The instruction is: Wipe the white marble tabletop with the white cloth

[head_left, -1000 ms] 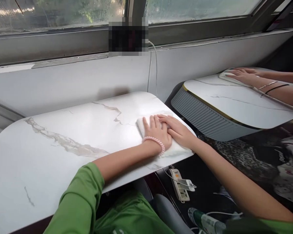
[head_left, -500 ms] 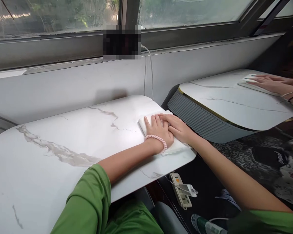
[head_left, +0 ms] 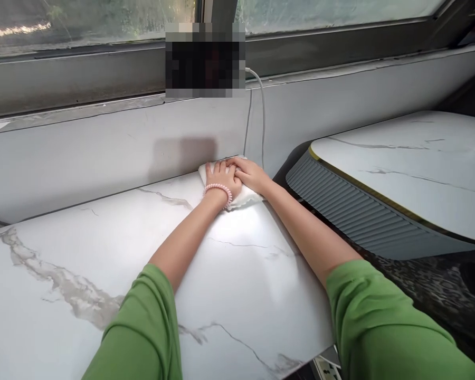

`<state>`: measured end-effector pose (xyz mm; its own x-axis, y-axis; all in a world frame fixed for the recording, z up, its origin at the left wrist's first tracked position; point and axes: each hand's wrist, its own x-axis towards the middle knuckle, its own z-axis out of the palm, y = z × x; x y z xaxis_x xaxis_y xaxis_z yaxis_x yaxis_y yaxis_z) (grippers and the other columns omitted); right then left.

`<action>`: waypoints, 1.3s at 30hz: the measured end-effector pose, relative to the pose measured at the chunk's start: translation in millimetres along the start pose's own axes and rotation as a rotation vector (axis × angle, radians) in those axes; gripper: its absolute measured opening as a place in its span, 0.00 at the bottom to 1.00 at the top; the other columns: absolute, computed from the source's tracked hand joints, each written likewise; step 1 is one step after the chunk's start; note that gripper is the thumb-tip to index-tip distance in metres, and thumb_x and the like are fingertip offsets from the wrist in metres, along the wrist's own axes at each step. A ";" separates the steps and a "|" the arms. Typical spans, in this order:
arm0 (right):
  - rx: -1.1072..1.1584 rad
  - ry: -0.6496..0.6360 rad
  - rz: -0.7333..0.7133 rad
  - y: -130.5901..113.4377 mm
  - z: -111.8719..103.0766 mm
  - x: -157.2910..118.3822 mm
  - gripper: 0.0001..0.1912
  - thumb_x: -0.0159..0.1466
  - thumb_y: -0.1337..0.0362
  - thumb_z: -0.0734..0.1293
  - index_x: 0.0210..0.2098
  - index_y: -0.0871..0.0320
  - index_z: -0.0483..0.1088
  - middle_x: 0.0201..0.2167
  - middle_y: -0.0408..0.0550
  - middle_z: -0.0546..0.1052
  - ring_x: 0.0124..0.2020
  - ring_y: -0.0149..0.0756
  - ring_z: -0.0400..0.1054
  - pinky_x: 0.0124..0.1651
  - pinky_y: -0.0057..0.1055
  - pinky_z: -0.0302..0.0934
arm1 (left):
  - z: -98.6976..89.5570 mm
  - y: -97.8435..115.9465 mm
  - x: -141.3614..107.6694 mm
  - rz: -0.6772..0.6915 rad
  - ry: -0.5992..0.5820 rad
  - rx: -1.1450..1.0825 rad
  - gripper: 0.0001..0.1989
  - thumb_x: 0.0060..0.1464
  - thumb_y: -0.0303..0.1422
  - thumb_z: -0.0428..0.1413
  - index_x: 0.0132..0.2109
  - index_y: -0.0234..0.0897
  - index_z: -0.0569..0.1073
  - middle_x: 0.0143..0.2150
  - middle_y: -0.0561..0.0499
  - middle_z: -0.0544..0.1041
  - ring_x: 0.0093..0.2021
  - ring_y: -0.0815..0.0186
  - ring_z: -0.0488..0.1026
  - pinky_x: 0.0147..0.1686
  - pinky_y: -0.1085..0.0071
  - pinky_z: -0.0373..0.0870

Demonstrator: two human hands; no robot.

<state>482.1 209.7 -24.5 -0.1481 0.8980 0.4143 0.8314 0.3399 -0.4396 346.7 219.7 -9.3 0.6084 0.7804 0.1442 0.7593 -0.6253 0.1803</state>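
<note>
A white folded cloth [head_left: 247,196] lies on the far edge of the white marble-patterned table [head_left: 237,274], by the wall. My left hand [head_left: 224,179] presses flat on the cloth, fingers spread, with a pink coiled band [head_left: 218,187] round its wrist. Beside it, my right hand [head_left: 250,173] also lies flat on the cloth. Its fingertips reach over to the fingers of the left hand. Both palms are turned down, and the part of the cloth under them is hidden.
A second marble-patterned table [head_left: 411,163] with a gold edge and ribbed grey side stands at the right. Behind the tables runs a white wall [head_left: 103,158] below windows. A white cable [head_left: 263,116] hangs there. Part of a power strip [head_left: 326,368] shows below the table's near edge.
Both my hands and the cloth have moved away from me and left, from the table's right end to its far edge. The other person's hands on the second table have left the view.
</note>
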 end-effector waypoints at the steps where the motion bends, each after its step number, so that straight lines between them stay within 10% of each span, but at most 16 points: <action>1: -0.002 -0.001 0.014 1.2 0.4 2.9 0.19 0.57 0.66 0.55 0.46 0.57 0.68 0.49 0.52 0.75 0.49 0.48 0.68 0.54 0.47 0.60 | 1.2 -2.0 3.6 0.000 0.011 0.001 0.26 0.62 0.33 0.38 0.65 0.35 0.60 0.67 0.43 0.58 0.67 0.57 0.52 0.66 0.50 0.37; 9: -0.068 -0.050 -0.025 -16.7 0.2 -17.7 0.22 0.58 0.66 0.54 0.49 0.57 0.66 0.55 0.52 0.71 0.55 0.47 0.65 0.59 0.49 0.56 | -1.3 6.5 -27.1 -0.037 -0.003 0.022 0.27 0.62 0.34 0.38 0.67 0.30 0.56 0.69 0.41 0.53 0.68 0.57 0.47 0.67 0.51 0.35; 26: -0.164 -0.039 -0.019 -168.2 -12.9 -206.7 0.22 0.63 0.67 0.52 0.56 0.58 0.60 0.61 0.55 0.65 0.65 0.42 0.55 0.66 0.52 0.48 | -34.5 53.5 -240.8 0.221 -0.061 0.039 0.28 0.62 0.36 0.41 0.65 0.23 0.55 0.68 0.33 0.53 0.68 0.47 0.47 0.64 0.44 0.41; 32: -0.134 -0.042 0.012 -178.3 -2.9 -194.1 0.22 0.61 0.68 0.53 0.54 0.56 0.62 0.59 0.54 0.67 0.63 0.43 0.57 0.65 0.53 0.49 | -36.6 39.0 -243.2 0.187 -0.074 0.015 0.28 0.62 0.36 0.40 0.65 0.26 0.56 0.68 0.36 0.53 0.68 0.50 0.47 0.65 0.45 0.40; 39: -0.051 -0.009 -0.012 -174.3 30.6 -114.1 0.21 0.60 0.68 0.53 0.51 0.56 0.64 0.55 0.53 0.71 0.59 0.44 0.61 0.63 0.51 0.51 | -38.8 -18.5 -198.5 0.056 -0.061 0.019 0.27 0.62 0.34 0.39 0.66 0.30 0.54 0.69 0.39 0.52 0.69 0.54 0.47 0.66 0.46 0.36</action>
<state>337.6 56.6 -19.6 -0.1627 0.8968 0.4115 0.8557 0.3359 -0.3936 203.0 76.4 -3.5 0.6627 0.7430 0.0940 0.7275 -0.6684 0.1550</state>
